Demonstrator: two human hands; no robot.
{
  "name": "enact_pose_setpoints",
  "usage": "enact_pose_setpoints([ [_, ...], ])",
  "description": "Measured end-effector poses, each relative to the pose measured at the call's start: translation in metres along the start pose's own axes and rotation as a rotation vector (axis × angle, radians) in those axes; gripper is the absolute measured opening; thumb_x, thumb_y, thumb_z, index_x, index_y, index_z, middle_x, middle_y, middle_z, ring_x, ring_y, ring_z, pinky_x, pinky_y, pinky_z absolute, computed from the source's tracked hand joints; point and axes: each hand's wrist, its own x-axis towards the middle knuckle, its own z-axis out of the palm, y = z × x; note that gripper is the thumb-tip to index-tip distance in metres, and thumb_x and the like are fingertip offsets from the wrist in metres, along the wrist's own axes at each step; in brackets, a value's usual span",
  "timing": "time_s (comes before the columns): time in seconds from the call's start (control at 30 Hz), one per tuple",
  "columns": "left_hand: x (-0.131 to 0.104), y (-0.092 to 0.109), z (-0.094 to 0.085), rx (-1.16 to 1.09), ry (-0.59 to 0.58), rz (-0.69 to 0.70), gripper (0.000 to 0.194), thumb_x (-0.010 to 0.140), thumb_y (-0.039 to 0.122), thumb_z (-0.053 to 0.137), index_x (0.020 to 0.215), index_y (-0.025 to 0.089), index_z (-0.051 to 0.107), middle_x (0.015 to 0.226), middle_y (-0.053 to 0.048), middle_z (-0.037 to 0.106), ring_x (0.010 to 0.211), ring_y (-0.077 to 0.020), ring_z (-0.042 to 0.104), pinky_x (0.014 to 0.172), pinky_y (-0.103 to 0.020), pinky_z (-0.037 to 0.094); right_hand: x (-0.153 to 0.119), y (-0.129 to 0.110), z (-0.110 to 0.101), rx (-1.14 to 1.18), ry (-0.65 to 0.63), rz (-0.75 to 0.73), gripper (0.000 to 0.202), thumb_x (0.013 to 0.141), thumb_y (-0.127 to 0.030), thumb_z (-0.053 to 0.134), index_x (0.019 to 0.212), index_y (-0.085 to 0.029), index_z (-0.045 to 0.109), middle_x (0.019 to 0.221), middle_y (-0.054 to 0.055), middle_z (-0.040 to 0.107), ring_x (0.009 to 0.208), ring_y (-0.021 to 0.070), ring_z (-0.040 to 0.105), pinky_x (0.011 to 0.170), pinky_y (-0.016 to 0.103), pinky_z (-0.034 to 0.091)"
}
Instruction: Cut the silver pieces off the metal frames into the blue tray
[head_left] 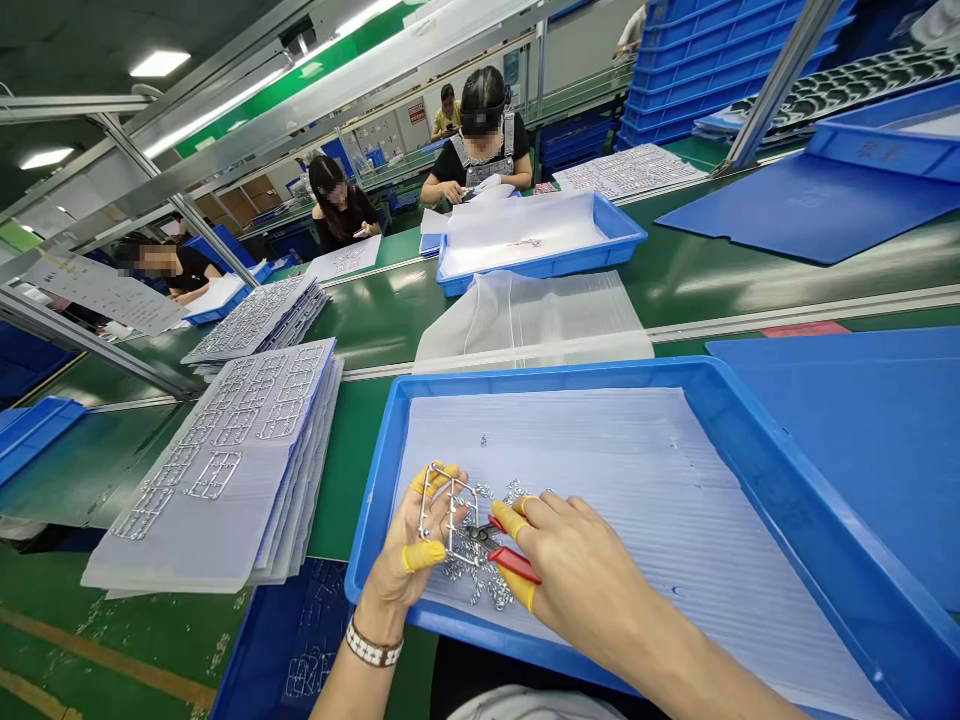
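Note:
My left hand [411,535], with yellow covers on some fingertips, grips a silvery sprue frame [452,512] by its left side. The fingers of my right hand [574,565], also partly in yellow covers, are wrapped round the red handles of nippers [514,562]. The nippers' jaws are at the right part of the frame; whether they touch it I cannot tell. Below both hands, small silvery pieces [491,590] lie heaped on the white liner of a blue tray [547,378]. One small piece [484,440] lies apart, farther back on the liner.
Stacked sheets with more silvery frames [214,475] stand left of the tray. A blue bin [259,640] below holds some frames. Beyond are a plastic sheet [532,320] and another blue tray [544,268]; several people sit across the bench. A blue board [862,420] lies at right.

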Motion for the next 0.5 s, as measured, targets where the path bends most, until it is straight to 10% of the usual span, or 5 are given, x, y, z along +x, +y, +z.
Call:
enact_pose_setpoints([
  [0.5, 0.0000, -0.0019, -0.0010, 0.074, 0.015, -0.006, 0.087, 0.057, 0.030, 0.085, 0.134, 0.024, 0.046, 0.145, -0.014, 0.043, 0.139, -0.0390, 0.029, 0.114, -0.053, 0.024, 0.0008, -0.0037, -0.0039, -0.040, -0.086, -0.013, 0.014, 0.079, -0.026, 0.064, 0.091, -0.020, 0.065, 0.079, 0.006, 0.067, 0.070, 0.0230, 0.061, 0.061, 0.033, 0.038],
])
